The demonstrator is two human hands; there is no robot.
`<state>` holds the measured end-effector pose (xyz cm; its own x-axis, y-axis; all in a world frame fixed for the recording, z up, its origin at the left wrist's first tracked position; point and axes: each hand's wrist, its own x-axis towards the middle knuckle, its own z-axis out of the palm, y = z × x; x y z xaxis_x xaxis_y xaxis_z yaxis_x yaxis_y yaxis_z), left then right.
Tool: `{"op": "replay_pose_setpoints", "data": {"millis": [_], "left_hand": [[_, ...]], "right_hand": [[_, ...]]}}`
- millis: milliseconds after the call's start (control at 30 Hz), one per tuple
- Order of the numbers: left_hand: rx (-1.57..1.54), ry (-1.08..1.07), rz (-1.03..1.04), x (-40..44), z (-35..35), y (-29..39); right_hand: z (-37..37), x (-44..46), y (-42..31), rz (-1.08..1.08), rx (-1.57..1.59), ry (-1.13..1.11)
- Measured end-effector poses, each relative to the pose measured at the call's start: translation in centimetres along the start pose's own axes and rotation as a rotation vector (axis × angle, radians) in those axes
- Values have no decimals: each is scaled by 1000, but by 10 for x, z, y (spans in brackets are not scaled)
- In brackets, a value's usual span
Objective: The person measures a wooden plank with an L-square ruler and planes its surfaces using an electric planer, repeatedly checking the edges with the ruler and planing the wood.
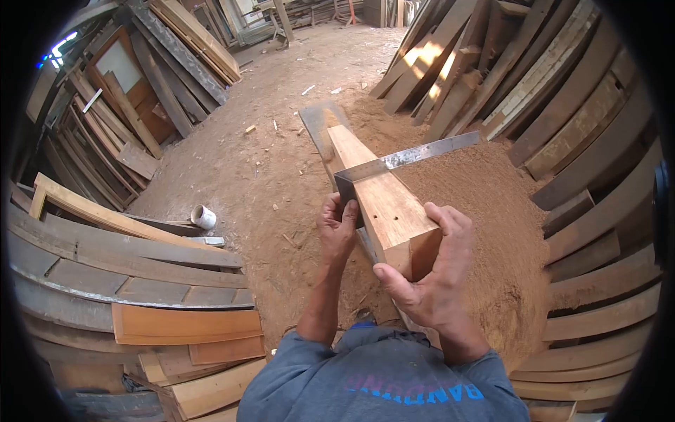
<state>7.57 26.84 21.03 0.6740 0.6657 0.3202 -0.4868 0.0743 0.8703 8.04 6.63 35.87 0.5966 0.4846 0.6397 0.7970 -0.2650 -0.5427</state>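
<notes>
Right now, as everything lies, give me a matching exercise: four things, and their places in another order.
1. Silver L-shaped metal square
2. Small white round pot
3. Loose brown sawdust
4. Bare right hand

A. At the near end of the pale wooden beam
B. On the ground, left of the beam
C. Laid across the beam
D. Spread over the ground, right of the beam

Pairs: 1-C, 2-B, 3-D, 4-A

Brown floor — spread sawdust, a pale pot

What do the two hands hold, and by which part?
The left hand holds a metal L-shaped square by its dark stock; the right hand grips a light brown wooden beam at its near end.
</notes>
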Motion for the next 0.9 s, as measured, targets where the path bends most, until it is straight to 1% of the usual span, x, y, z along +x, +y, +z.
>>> {"op": "replay_pose_setpoints", "data": {"millis": [133,233,333,433,500,533,567,633,733,833,900], "left_hand": [[68,-15,-19,-1,-1,2],[36,-8,-17,-4,6,6],[46,-19,-29,-11,6,1],[108,-62,-139,-25,-16,-25],[137,44,-159,-38,-27,-43],[155,95,-180,-44,-24,-35],[122,20,-260,-50,-30,-19],[144,115,-231,-63,-60,-30],[151,223,-187,-77,-93,-32],[113,345,-126,-88,-98,-20],[112,396,-133,-98,-114,-15]], "right_hand": [[0,-3,3,-15,4,-8],[0,-2,3,-31,9,-3],[3,-12,9,13,27,-2],[-2,-46,20,97,103,-63],[-9,-85,28,204,110,-132],[-13,-108,33,268,112,-168],[-16,-132,38,351,37,-239],[-20,-184,52,517,-102,-391],[3,-267,97,785,-135,-547],[31,-320,137,869,-170,-637],[44,-336,149,888,-193,-662]]}}
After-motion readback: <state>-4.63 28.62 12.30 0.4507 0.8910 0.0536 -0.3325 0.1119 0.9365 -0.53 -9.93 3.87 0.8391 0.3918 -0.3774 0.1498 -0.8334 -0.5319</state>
